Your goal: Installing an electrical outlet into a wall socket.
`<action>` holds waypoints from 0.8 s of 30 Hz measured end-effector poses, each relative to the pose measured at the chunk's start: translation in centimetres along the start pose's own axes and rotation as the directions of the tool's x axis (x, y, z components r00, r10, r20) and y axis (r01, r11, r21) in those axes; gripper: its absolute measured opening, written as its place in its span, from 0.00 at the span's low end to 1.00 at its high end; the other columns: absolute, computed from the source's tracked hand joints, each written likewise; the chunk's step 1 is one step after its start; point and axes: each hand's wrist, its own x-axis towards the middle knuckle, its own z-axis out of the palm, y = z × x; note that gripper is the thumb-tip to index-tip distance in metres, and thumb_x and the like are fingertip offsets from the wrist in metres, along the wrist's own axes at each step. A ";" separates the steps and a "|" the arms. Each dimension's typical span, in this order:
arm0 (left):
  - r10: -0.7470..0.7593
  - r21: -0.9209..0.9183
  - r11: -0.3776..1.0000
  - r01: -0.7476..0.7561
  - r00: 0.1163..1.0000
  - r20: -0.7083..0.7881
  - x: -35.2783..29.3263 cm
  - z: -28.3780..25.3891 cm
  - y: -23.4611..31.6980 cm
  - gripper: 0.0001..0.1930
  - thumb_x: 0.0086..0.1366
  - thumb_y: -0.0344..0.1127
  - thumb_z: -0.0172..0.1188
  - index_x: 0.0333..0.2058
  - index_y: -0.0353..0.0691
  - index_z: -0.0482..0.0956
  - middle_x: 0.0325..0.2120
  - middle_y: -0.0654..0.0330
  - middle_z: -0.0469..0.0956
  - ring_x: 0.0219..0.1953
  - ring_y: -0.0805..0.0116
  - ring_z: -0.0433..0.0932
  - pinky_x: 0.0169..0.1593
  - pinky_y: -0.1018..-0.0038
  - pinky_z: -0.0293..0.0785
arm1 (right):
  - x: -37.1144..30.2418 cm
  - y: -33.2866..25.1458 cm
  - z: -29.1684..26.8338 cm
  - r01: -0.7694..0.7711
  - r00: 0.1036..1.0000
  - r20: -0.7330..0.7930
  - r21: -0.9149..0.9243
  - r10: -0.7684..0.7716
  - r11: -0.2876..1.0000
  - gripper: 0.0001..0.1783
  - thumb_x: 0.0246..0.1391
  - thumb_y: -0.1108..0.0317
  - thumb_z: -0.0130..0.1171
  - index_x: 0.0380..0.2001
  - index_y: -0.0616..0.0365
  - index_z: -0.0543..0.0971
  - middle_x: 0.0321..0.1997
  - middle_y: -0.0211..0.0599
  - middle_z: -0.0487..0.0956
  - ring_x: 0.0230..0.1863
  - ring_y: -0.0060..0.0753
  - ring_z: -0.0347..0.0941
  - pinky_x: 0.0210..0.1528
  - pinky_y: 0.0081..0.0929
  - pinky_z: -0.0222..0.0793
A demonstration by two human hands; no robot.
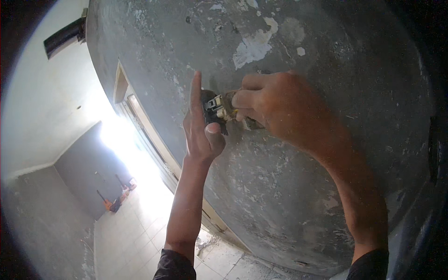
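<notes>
In the head view, a small electrical fitting [215, 111], dark-bodied with a pale plastic part and metal bits, is seen held against a rough grey plastered wall [298, 196], at what seems to be a recess in the surface. The left hand [201, 130] is laid against the fitting from the left: the forefinger is stretched straight up along the wall, the thumb is pressed on the lower edge of the dark body, and the other fingers are curled behind, so that the piece is braced rather than enclosed. The right hand [275, 109] is closed around the fitting's right end, the fingers folded over a pale, yellowish part; what exactly is pinched there is hidden by the knuckles. The fitting is judged to be light and rigid, with brittle plastic and thin metal tabs, so it is best gripped by its solid body, not by the tabs or any wires. Patches of white filler [254, 44] are seen above on the wall. To the left, a door frame [140, 116] is passed by strong daylight, a tiled floor [135, 233] lies below, and some tools [116, 198] are propped by a far wall.
</notes>
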 end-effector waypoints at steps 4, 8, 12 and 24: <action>-0.017 -0.010 1.000 0.017 0.993 -0.113 0.6 0.7 -0.3 0.53 0.62 0.76 0.20 0.64 0.32 0.61 0.26 0.56 0.77 0.28 0.64 0.76 0.33 0.69 0.72 | 0.7 -0.1 -0.5 0.144 0.989 0.074 -0.268 -0.129 0.953 0.05 0.50 0.72 0.62 0.31 0.59 0.82 0.32 0.40 0.81 0.29 0.38 0.81 0.34 0.30 0.77; 0.023 -0.057 0.998 -0.030 0.992 -0.123 0.8 0.4 -0.4 0.47 0.68 0.70 0.25 0.62 0.29 0.63 0.22 0.54 0.76 0.26 0.62 0.77 0.30 0.68 0.71 | 1.4 -0.1 -1.5 0.221 0.964 0.219 -0.331 -0.154 0.917 0.04 0.49 0.73 0.62 0.31 0.58 0.81 0.31 0.39 0.81 0.29 0.37 0.81 0.34 0.32 0.78; 0.004 -0.086 0.996 -0.011 0.997 -0.082 0.9 0.0 -0.4 0.45 0.69 0.68 0.28 0.62 0.28 0.62 0.25 0.49 0.77 0.28 0.58 0.78 0.31 0.66 0.72 | 1.6 0.1 -1.3 0.259 0.963 0.149 -0.282 -0.224 0.924 0.05 0.48 0.72 0.63 0.31 0.58 0.82 0.31 0.40 0.82 0.31 0.38 0.82 0.34 0.33 0.79; 0.204 -0.047 0.977 -0.209 0.975 -0.088 1.2 0.8 -1.6 0.44 0.69 0.66 0.33 0.63 0.25 0.59 0.34 0.38 0.78 0.33 0.46 0.81 0.33 0.61 0.77 | 2.0 0.9 -1.0 0.180 0.979 0.125 -0.140 -0.163 0.974 0.06 0.50 0.71 0.62 0.33 0.59 0.83 0.34 0.42 0.82 0.35 0.41 0.82 0.40 0.35 0.80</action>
